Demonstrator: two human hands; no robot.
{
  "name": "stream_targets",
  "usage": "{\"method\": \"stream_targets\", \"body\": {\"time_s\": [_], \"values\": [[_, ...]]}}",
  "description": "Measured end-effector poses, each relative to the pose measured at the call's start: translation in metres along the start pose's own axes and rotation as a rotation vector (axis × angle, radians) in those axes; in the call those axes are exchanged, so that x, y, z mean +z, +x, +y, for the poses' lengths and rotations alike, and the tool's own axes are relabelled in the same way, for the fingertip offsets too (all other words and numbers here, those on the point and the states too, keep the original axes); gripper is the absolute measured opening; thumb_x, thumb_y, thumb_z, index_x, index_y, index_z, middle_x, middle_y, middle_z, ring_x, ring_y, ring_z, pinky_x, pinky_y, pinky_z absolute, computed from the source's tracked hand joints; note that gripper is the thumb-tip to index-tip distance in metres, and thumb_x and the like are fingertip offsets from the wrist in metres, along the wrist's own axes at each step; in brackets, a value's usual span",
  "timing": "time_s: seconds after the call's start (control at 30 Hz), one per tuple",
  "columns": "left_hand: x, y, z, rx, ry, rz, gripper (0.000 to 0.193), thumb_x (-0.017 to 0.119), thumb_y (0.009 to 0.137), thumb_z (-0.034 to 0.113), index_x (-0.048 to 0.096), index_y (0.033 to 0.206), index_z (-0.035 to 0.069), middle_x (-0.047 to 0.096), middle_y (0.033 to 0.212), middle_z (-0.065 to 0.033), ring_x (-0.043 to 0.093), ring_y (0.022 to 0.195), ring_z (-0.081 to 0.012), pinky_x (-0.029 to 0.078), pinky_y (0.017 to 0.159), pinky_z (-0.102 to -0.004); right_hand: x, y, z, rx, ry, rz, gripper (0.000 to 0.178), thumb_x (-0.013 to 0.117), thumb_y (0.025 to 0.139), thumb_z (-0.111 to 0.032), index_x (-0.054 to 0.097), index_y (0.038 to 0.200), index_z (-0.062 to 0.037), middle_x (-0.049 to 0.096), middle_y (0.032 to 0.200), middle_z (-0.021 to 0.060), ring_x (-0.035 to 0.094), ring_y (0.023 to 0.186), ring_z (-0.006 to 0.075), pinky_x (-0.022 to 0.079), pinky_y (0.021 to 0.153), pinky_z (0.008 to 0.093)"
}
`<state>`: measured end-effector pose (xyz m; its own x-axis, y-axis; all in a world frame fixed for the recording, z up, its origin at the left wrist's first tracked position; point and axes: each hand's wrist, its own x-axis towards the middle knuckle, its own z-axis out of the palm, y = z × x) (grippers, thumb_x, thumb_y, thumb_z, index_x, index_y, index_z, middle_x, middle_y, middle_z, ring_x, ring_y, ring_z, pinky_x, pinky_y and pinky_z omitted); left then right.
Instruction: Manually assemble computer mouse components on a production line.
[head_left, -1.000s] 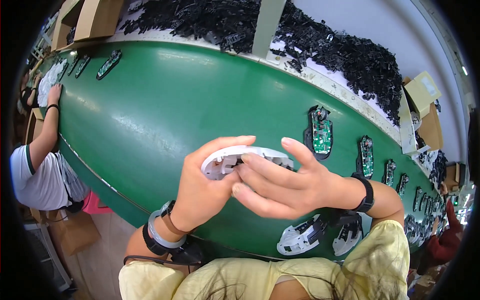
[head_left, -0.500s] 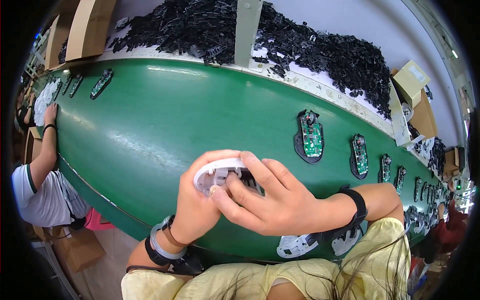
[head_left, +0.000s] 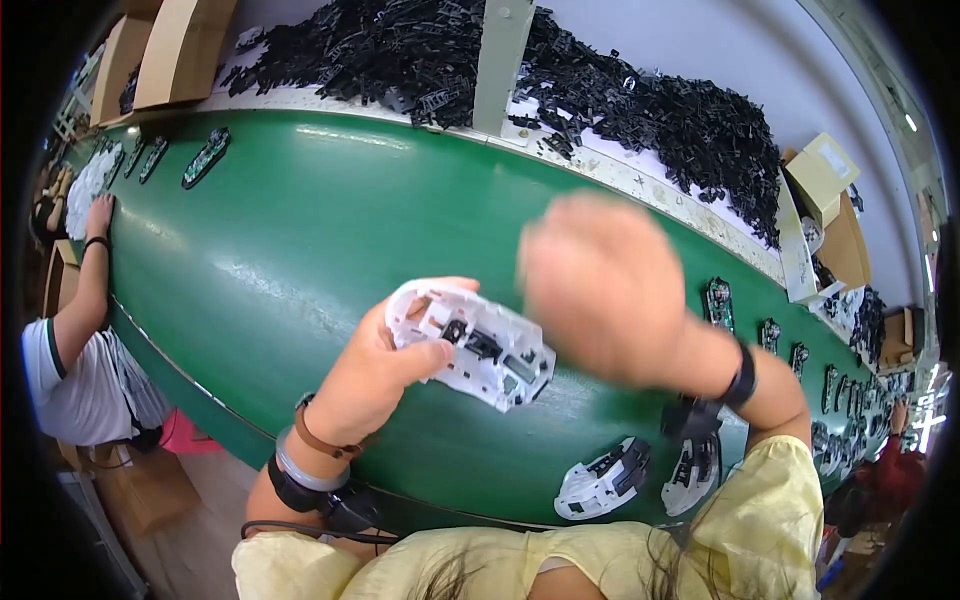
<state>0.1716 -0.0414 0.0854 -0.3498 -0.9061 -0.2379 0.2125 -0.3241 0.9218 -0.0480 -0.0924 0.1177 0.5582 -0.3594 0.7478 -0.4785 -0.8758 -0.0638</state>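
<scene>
My left hand (head_left: 368, 375) is closed round one end of a white computer mouse shell (head_left: 508, 325), thumb pressed on its inner side. The shell's hollow inside faces up, and a small black plastic part (head_left: 483, 345) sits in it. To the right, my right hand (head_left: 610, 285) hangs above the green bench, apart from the shell. Motion smears its fingers, so I cannot tell what, if anything, they hold. Two more white shells with black parts, one nearer the middle (head_left: 590, 490) and one further right (head_left: 688, 485), lie by the near edge.
Mouse bases with green circuit boards (head_left: 718, 305) line the right side of the green bench (head_left: 330, 220); others (head_left: 207, 158) lie far left. Black plastic parts (head_left: 650, 120) are heaped on the back ledge, split by a post (head_left: 503, 70). Cardboard boxes (head_left: 185, 50) stand behind. A person (head_left: 80, 380) sits left.
My right hand has left the white shell and moved up and right, now covering where the nearest circuit-board base lay. My left hand has tilted the shell, showing its inside.
</scene>
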Motion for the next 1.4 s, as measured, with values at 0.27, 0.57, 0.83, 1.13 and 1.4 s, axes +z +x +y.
{"method": "stream_targets", "body": {"time_s": [0.27,0.57,0.83,1.13,1.4], "values": [[0.008,0.001,0.008,0.032,-0.197,-0.129,0.066,0.073,0.074,0.013,0.040,0.129,0.001,0.057,0.115,-0.0078,0.058,0.102,-0.0177,0.047,0.087,-0.0327,0.068,-0.015,0.169,0.484,-0.234,-0.599,0.017,0.060,0.076,-0.005,0.061,0.091,0.0016,0.064,0.084,0.0224,0.061,0.089,0.0390,0.049,0.079,0.0457],[0.002,0.001,0.011,0.448,0.966,0.258,0.074,0.076,0.064,0.009,0.043,0.129,0.002,0.049,0.111,-0.0143,0.053,0.102,-0.0261,0.044,0.089,-0.0338,0.013,-0.008,0.077,0.697,0.272,-0.347,0.023,0.043,0.080,0.013,0.053,0.098,0.0018,0.053,0.098,0.0136,0.064,0.084,0.0249,0.049,0.073,0.0313],[0.009,-0.008,0.008,0.541,0.973,0.196,0.066,0.077,0.063,0.013,0.048,0.121,0.001,0.056,0.106,-0.0153,0.053,0.098,-0.0323,0.044,0.087,-0.0396,-0.002,0.005,-0.030,0.303,0.584,-0.264,0.017,0.073,0.070,-0.002,0.063,0.083,-0.0072,0.064,0.082,0.0035,0.060,0.094,0.0267,0.043,0.081,0.0361],[-0.003,0.000,0.010,0.532,0.712,0.040,0.068,0.083,0.064,0.013,0.050,0.122,-0.001,0.057,0.108,-0.0123,0.055,0.105,-0.0231,0.046,0.089,-0.0351,0.011,0.000,-0.016,0.333,0.499,-0.162,0.031,0.076,0.070,-0.010,0.062,0.098,-0.0070,0.058,0.090,0.0083,0.056,0.086,0.0283,0.044,0.073,0.0375],[0.018,-0.009,-0.008,0.278,-0.185,0.121,0.069,0.066,0.078,-0.005,0.026,0.134,0.003,0.045,0.119,-0.0112,0.051,0.109,-0.0185,0.045,0.095,-0.0326,0.016,-0.010,-0.031,0.986,1.357,-0.425,0.054,0.057,0.088,-0.007,0.034,0.136,-0.0013,0.044,0.126,0.0076,0.045,0.115,0.0152,0.041,0.094,0.0323]]}}
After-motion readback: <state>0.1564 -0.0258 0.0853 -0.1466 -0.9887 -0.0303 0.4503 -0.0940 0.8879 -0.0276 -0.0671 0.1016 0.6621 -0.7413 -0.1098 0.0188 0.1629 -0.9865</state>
